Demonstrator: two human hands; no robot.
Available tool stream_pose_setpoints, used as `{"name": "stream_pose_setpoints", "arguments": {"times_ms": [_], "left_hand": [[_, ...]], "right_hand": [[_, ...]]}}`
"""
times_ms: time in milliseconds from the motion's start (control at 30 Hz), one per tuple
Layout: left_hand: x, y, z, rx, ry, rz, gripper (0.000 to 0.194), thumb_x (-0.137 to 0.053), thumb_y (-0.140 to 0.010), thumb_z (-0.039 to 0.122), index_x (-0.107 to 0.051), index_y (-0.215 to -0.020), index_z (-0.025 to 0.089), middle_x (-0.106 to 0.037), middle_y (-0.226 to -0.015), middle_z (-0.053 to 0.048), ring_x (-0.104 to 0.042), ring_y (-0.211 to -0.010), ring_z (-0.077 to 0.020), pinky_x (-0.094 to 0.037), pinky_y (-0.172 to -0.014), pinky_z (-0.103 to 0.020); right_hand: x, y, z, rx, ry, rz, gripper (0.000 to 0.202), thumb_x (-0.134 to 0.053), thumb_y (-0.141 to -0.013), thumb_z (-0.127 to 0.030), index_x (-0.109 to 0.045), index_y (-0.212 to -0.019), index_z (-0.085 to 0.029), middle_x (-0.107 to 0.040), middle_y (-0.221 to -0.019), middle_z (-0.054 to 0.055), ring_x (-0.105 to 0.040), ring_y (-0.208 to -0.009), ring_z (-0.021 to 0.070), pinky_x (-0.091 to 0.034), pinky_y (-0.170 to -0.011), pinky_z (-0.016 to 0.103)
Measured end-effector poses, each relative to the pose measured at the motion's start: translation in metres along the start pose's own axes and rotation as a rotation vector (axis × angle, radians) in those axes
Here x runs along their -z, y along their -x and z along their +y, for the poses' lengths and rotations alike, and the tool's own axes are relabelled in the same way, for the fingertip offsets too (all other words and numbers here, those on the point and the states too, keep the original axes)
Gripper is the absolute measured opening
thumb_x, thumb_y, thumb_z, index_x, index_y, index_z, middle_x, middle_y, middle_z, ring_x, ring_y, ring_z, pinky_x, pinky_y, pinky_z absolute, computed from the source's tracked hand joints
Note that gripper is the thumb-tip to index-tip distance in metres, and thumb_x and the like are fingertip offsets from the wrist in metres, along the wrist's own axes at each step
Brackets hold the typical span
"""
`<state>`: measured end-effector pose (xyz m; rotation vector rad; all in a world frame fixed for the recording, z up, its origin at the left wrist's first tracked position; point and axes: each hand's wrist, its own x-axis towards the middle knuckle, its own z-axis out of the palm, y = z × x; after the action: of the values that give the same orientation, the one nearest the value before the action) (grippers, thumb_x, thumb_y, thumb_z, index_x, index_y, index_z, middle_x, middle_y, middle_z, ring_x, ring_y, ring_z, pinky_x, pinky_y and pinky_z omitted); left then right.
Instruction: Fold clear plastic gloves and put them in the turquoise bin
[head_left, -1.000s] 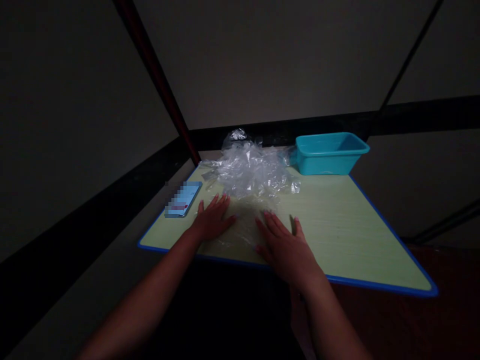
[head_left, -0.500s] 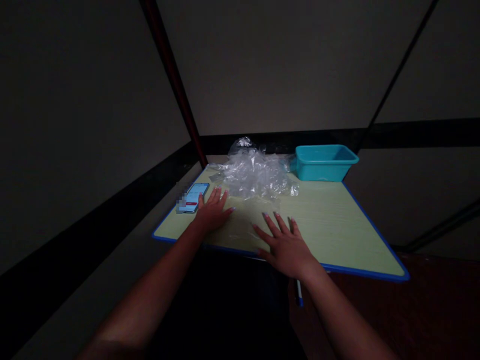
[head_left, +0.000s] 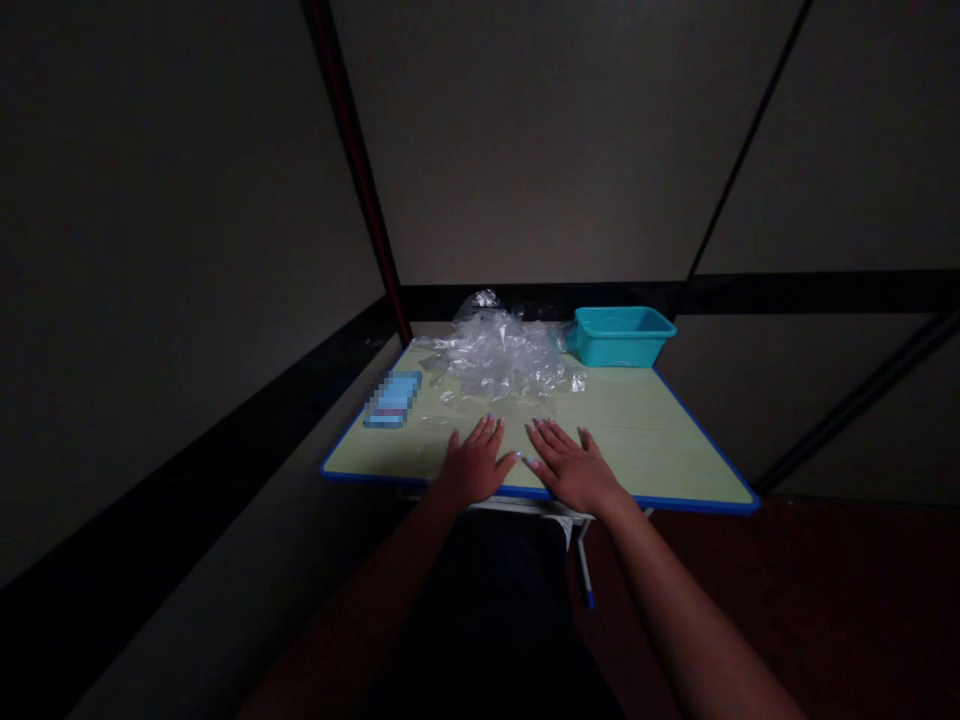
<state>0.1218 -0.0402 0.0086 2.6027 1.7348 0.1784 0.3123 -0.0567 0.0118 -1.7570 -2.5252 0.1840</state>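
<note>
My left hand (head_left: 478,462) lies palm down near the front edge of the table (head_left: 667,440), fingers stretched out and holding nothing. Beside it, a short gap to the right, my right hand (head_left: 570,468) rests flat as well, its fingers extended. Just beyond both hands is a crumpled heap of clear plastic bags (head_left: 499,352). A thin clear sheet seems to lie on the tabletop near the left hand, but its outline is hard to make out.
A phone (head_left: 394,400), partly blurred, lies at the table's left side. At the back right stands a turquoise plastic basin (head_left: 622,340), touching or close to the bags. Walls (head_left: 540,150) close in behind and on the left. The table has a blue rim.
My left hand has moved right, away from the phone and towards my right hand. The right hand's fingers are closer together. The view has shifted a little.
</note>
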Motion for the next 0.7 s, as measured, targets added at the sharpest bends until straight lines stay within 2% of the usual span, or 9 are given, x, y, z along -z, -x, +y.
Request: {"name": "stream_pose_setpoints", "arguments": {"times_ms": [233,467,600,700], "left_hand": [[0.001,0.012,-0.029,-0.025,-0.001,-0.016,0.063,-0.032,-0.096,0.053,-0.027,-0.15,0.021,-0.025,-0.157,-0.012,-0.021,-0.146,-0.0264,-0.02,-0.113,-0.063],[0.007,0.034,-0.067,-0.055,-0.068,0.008,0.059,-0.036,-0.096,0.045,-0.029,-0.149,0.022,-0.029,-0.156,-0.014,-0.026,-0.145,-0.0279,-0.024,-0.11,-0.064],[0.011,0.043,-0.077,-0.061,-0.064,-0.014,0.06,-0.038,-0.096,0.044,-0.029,-0.149,0.019,-0.028,-0.156,-0.015,-0.024,-0.145,-0.0282,-0.025,-0.111,-0.061],[0.01,0.046,-0.079,-0.09,-0.043,-0.023,0.069,-0.042,-0.093,0.05,-0.025,-0.15,0.016,-0.024,-0.157,-0.017,-0.021,-0.146,-0.0284,-0.022,-0.113,-0.06]], "right_hand": [[0.004,0.002,-0.002,-0.01,-0.004,-0.028,0.061,-0.024,-0.098,-0.048,-0.014,-0.153,-0.025,-0.014,-0.16,0.004,-0.014,-0.148,0.0216,-0.013,-0.115,0.059],[0.005,0.009,0.0,-0.013,0.007,-0.014,0.059,-0.025,-0.099,-0.046,-0.015,-0.153,-0.027,-0.017,-0.159,0.006,-0.018,-0.147,0.0229,-0.016,-0.113,0.061],[0.002,0.021,0.006,-0.058,0.034,0.001,0.057,-0.028,-0.099,-0.045,-0.016,-0.153,-0.027,-0.018,-0.159,0.005,-0.016,-0.147,0.0219,-0.015,-0.114,0.059],[-0.003,0.027,0.011,-0.06,0.035,0.076,0.058,-0.032,-0.099,-0.045,-0.018,-0.153,-0.028,-0.014,-0.16,0.007,-0.013,-0.147,0.023,-0.017,-0.114,0.058]]}}
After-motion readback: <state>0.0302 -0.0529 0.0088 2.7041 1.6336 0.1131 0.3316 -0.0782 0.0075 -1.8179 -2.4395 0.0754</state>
